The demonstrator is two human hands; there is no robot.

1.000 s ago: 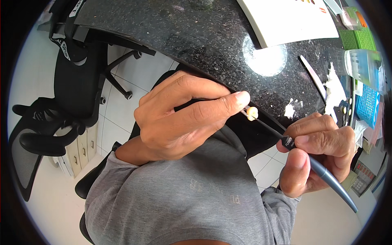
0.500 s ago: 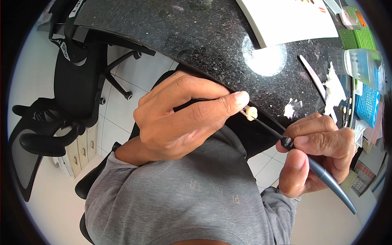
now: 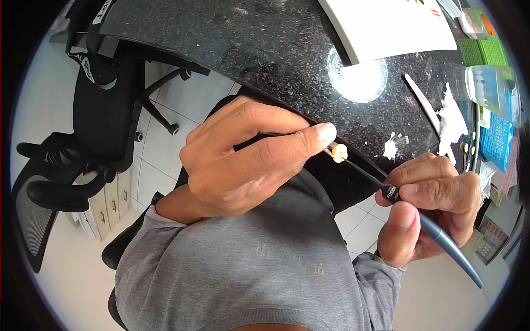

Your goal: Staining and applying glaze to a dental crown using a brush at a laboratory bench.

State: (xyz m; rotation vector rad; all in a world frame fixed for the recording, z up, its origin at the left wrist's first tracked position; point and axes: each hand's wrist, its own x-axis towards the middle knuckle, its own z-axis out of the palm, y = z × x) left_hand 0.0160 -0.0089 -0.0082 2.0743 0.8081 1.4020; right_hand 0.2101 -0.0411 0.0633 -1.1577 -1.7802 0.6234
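Observation:
Between the thumb and fingers of my left hand point(image 3: 248, 160) is a thin metal holder point(image 3: 330, 149), most of it hidden by the fingers. A small cream-yellow tooth crown point(image 3: 339, 153) sits at its tip, just past my thumb. My right hand point(image 3: 436, 204) is closed round a slim brush point(image 3: 441, 240) with a blue-grey tapered handle and a black collar. From the collar a thin dark shaft reaches left to the crown. Its fine end is at the crown's lower right side; whether it touches I cannot tell.
Beyond my hands runs a black speckled countertop point(image 3: 248, 49). On it lie a thick white pad point(image 3: 397, 27), a pale flat blade-like tool point(image 3: 422, 102), crumpled tissue point(image 3: 451, 121) and white scraps point(image 3: 391, 148). A clear container point(image 3: 494, 91) and blue basket point(image 3: 497, 143) stand right; a black chair point(image 3: 105, 121) stands left.
My right hand and the brush have shifted very slightly right. The left hand and the crown have moved a hair to the left.

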